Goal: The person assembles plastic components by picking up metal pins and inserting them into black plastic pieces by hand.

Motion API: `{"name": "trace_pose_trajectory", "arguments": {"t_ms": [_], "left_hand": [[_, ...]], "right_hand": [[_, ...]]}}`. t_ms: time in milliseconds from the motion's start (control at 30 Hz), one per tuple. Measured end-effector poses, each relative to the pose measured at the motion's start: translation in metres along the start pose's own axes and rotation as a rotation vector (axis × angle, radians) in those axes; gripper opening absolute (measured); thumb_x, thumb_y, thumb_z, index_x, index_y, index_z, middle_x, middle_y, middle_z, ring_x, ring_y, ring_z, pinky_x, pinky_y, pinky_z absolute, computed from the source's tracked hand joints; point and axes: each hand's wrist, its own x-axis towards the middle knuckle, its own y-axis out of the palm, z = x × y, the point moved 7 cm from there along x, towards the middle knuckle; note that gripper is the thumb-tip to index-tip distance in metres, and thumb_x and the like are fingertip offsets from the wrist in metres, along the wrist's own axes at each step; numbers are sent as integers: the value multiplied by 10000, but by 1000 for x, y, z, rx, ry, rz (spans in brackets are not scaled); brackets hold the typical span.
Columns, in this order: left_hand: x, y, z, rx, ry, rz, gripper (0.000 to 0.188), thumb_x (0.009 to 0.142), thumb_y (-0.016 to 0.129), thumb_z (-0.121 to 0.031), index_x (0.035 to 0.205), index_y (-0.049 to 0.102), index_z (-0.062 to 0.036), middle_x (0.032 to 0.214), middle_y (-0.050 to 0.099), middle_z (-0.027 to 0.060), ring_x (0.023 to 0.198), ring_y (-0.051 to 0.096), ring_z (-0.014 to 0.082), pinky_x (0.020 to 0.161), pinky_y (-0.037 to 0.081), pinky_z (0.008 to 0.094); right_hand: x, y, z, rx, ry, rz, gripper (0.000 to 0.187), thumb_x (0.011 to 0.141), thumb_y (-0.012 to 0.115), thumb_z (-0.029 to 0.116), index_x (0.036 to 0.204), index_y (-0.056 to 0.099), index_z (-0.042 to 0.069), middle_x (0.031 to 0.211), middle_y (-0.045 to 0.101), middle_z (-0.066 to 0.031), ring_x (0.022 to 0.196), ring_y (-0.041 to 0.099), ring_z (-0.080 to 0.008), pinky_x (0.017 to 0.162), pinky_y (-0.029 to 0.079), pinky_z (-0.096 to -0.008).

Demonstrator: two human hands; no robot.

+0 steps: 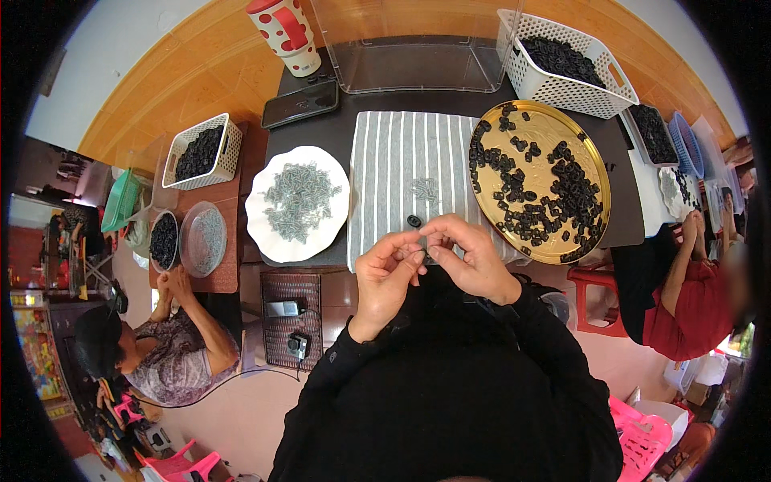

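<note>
My left hand (384,283) and my right hand (475,261) meet over the near edge of a grey-and-white striped cloth (381,161). Both are closed in a pinch, fingertips nearly touching, around something small that the fingers mostly hide. Just beyond them, one small black part (414,220) lies on the cloth. A little farther off is a small heap of silvery screw-like pieces (424,190). To the left, a white scalloped plate (259,229) bears a pile of the same pieces. At right, a round gold tray (534,245) holds many scattered black parts.
At the back stand a clear plastic box (418,80), a polka-dot tumbler (291,40), a dark phone (301,104) and a white basket (562,88) of black parts. Co-workers sit at left (173,345) and right (691,297). A wire rack (277,337) is near my left arm.
</note>
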Motion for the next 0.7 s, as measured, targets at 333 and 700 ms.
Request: {"name": "trace_pose_trajectory", "arguments": {"t_ms": [333, 700], "left_hand": [[-11, -2, -6, -57, 186, -53, 289, 874, 570, 92, 1151, 620, 31, 889, 578, 54, 711, 576, 106, 546, 471, 199], [-5, -26, -2, -105, 95, -149, 294, 893, 563, 55, 1179, 618, 13, 919, 545, 20, 752, 556, 93, 627, 462, 202]], "right_hand": [[-3, 12, 1, 54, -17, 66, 271, 843, 595, -32, 1109, 597, 23, 752, 561, -76, 635, 546, -135, 584, 445, -255], [25, 25, -3, -1053, -109, -66, 95, 753, 649, 34, 805, 579, -4, 848, 489, -151, 769, 545, -336, 641, 465, -414]]}}
